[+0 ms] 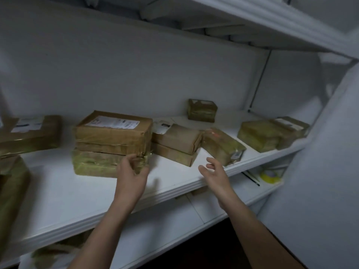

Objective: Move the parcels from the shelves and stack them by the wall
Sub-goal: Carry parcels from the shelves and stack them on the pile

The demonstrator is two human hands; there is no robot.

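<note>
Roughly 9 parcels [113,133], 2 empty hands [134,171].

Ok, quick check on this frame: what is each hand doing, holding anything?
Left hand: open, fingers curled at the corner of the stacked parcels, nothing gripped.
Right hand: open, empty, above the shelf edge.

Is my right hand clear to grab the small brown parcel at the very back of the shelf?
Probably yes: the right hand is open and empty, and bare white shelf leads between the nearer parcels to the small brown parcel.
</note>
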